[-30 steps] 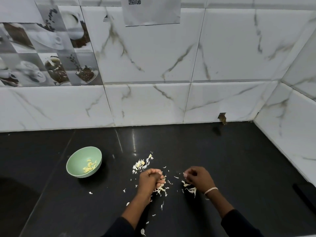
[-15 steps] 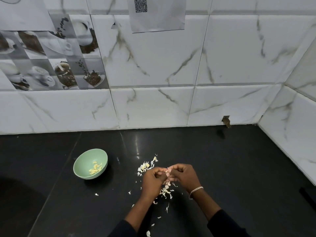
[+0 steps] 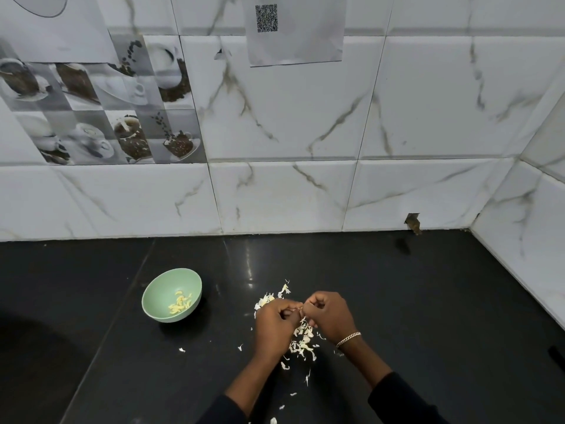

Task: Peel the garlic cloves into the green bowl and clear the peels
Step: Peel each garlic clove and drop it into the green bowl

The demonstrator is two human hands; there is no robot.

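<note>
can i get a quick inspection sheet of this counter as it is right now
surface: black glossy countertop, dotted with peel scraps near the hands
job's things: green bowl upright to the left of the hands, with peeled cloves inside
clutter: peels heaped under and between the hands, a smaller heap just beyond the left hand, and stray bits towards the camera
hands: left hand and right hand curled, fingertips meeting; what they pinch is too small to tell; bracelet on the right wrist
cables: nothing seen
surroundings: marble-look tiled wall, paper sheet with a QR code, coffee-picture tiles
</note>
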